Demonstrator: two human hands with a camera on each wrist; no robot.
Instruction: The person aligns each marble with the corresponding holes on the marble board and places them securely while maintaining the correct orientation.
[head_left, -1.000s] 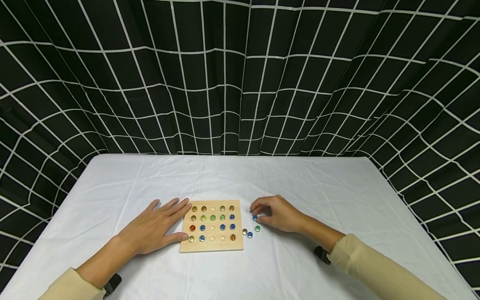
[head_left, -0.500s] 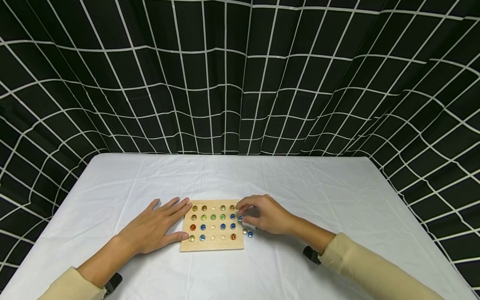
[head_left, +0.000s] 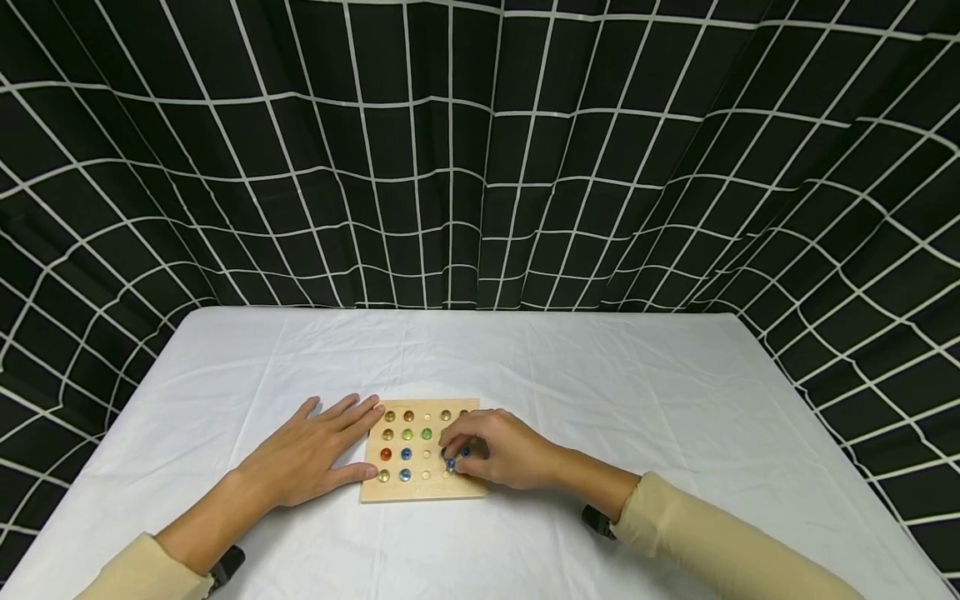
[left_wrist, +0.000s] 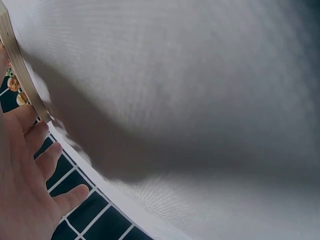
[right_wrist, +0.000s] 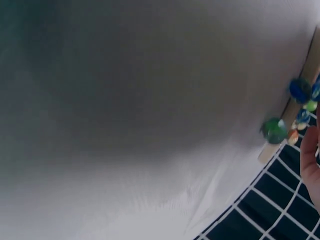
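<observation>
A pale wooden board point(head_left: 390, 493) with rows of shallow hollows lies on the table, most of them holding coloured glass marbles. My left hand point(head_left: 315, 454) rests at its left side, fingers stretched out, fingertips and thumb touching the edge. Over the lower right part of the board, my right hand point(head_left: 506, 450) pinches a blue marble point(head_left: 450, 464) between thumb and fingers. Several marbles on the right side are covered by this hand. Bare hollows show in the middle column. In the right wrist view, a green marble point(right_wrist: 274, 131) and a blue marble point(right_wrist: 300, 90) appear beside the board's edge.
A white cloth point(head_left: 637, 375) with light creases covers the table. Behind and around it hangs a black curtain point(head_left: 480, 167) with a white grid. The loose marbles right of the board are hidden by the right hand in the head view.
My right hand has picked up a blue marble from the cloth and carried it left, over the board's lower right part. The left hand has stayed in place.
</observation>
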